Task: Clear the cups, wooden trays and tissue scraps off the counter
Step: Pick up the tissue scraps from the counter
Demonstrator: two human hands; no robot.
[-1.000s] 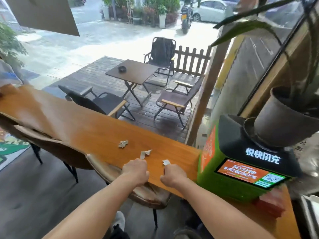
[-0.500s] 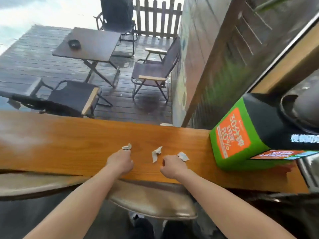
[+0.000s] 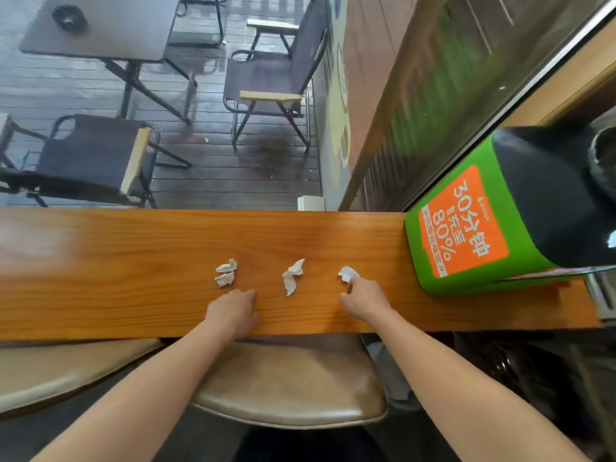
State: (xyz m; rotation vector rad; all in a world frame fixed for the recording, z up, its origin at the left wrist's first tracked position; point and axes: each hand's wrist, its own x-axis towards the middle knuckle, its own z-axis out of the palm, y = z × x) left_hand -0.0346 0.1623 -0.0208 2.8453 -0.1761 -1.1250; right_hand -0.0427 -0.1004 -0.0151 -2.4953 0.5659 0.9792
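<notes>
Left hand (image 3: 233, 313) lying knuckles-up on wooden surface (image 3: 100, 268), fingers curled under, grip holding nothing, just below left tissue scrap (image 3: 226, 272). Right hand (image 3: 363, 300) reaching forward, fingertips (image 3: 350, 288) touching right tissue scrap (image 3: 347, 272); whether grip is pinching it, cannot tell. Middle tissue scrap (image 3: 292, 276) lying between hands. Versus half second ago: right hand opening from fist, camera tipping further down, green charging station (image 3: 466, 228) looming larger at right.

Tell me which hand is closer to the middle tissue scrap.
Left, narrowly. The left hand lies below-left of the middle tissue scrap; the right hand sits farther right, fingertips at the rightmost scrap.
</notes>
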